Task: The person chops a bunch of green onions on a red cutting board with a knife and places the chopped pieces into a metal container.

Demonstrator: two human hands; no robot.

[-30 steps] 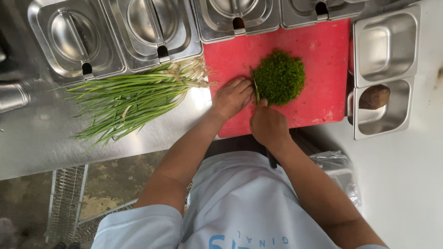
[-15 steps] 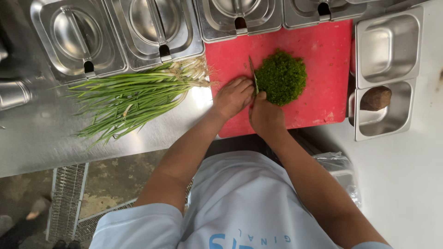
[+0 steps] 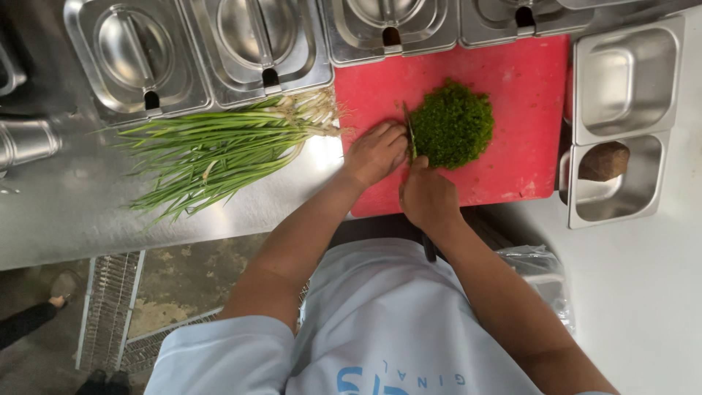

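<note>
Two hands work at the red cutting board. We find the right hand closed round the handle of a knife, blade standing just left of the mound of chopped greens. The left hand lies loosely curled, fingers resting beside the blade. We judge fine chopping to be in hand; the next stroke calls for fingertips kept clear of the edge. A bunch of green onions lies uncut on the steel counter.

Both hands, left and right, sit close together, fingers curled.
</note>
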